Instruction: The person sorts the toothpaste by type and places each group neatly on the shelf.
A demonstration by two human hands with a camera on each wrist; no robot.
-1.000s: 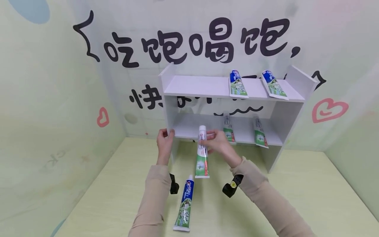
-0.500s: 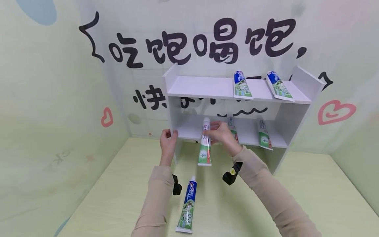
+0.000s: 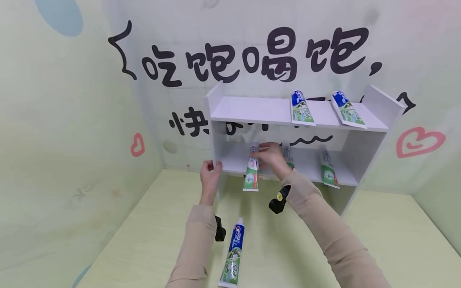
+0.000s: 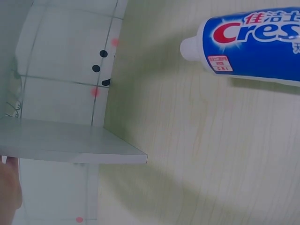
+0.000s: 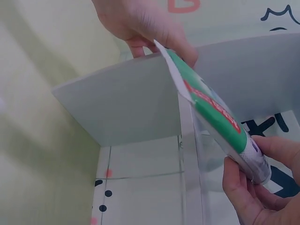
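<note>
My right hand point(image 3: 274, 159) pinches a white-and-green toothpaste tube point(image 3: 251, 176) near its cap end, thumb on one side and fingers on the other. The tube's flat end sticks out past the front edge of the lower board of a white shelf point(image 3: 252, 109). In the right wrist view the held tube point(image 5: 218, 112) slants, cap end inward. My left hand point(image 3: 210, 180) grips the front edge of the shelf's left side panel point(image 5: 126, 101). Below, a blue-and-green Crest toothpaste tube point(image 3: 232, 254) lies on the table, its cap toward the shelf.
Two blue-and-green tubes, one left point(image 3: 301, 109) and one right point(image 3: 348, 110), lie on the top board. On the lower board lie two white-and-green tubes, one point(image 3: 289, 156) partly behind my right hand, the other point(image 3: 328, 170) farther right. A lettered wall point(image 3: 162, 120) stands behind.
My right hand has carried the white-and-green toothpaste tube forward and up, into the left part of the lower compartment. My left hand keeps its grip on the side panel. The head view has shifted slightly.
</note>
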